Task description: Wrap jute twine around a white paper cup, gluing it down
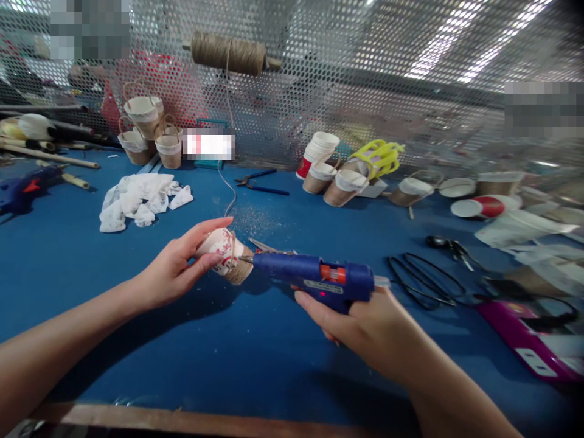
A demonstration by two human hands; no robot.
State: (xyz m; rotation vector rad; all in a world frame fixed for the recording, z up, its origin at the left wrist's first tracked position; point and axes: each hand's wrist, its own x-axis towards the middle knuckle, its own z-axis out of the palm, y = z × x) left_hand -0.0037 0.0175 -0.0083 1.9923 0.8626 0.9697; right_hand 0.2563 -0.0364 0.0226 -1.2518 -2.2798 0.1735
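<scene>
- Three twine-wrapped pots [148, 126] with white linings and looped handles stood below and left of the twine spool [230, 56], one raised above the other two; their contents could not be made out.
- Nested paper cups [322, 152] leaned in a stack below and right of the spool, near two similar lined pots [343, 190].
- A blossom-print cup [221, 246], white with pinkish-red flowers and brown twine coiled around one end, tilted above the blue table [228, 371], below the spool.
- The left hand [176, 264] held the cup between thumb and fingers.
- The right hand [360, 319] gripped a blue glue gun [292, 267], its nozzle at the twine; contact was unclear.
</scene>
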